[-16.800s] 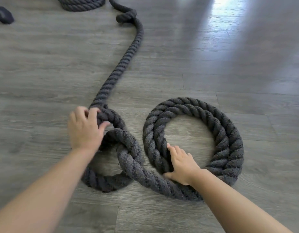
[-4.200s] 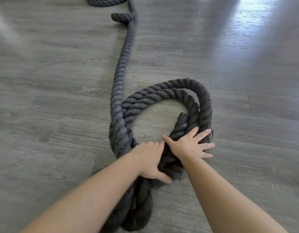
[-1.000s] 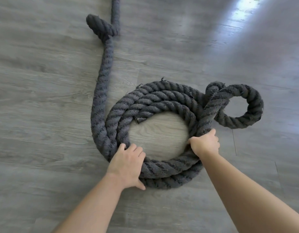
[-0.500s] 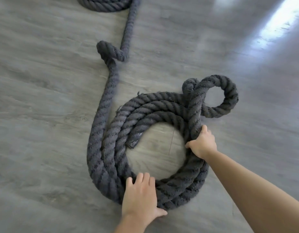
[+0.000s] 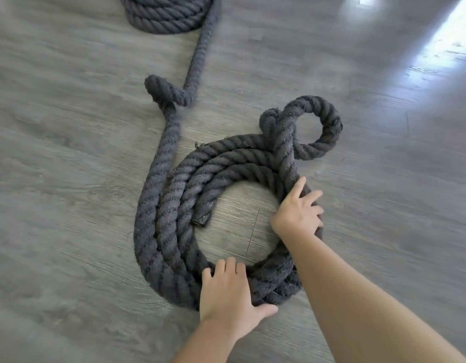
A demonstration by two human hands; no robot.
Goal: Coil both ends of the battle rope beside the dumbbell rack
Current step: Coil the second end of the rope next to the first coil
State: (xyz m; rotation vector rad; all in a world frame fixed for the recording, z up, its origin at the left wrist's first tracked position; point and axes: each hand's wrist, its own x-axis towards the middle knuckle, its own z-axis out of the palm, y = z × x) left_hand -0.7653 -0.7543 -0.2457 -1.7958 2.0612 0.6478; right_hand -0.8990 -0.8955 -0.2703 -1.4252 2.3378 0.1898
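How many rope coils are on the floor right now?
2. The near coil lies under both hands, with a small stray loop at its far right. The far coil sits at the top edge, partly cut off.

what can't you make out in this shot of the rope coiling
Only the head view is available.
- Far coil: cut off by the top edge, so its full size is unknown.
- Dumbbell rack: not in frame.
- Rope under the left hand and right hand: covered, as is the near coil under the right forearm.
- Small loop: how it crosses the coil is unclear; strands overlap.
- Floor: edges smeared by motion blur.
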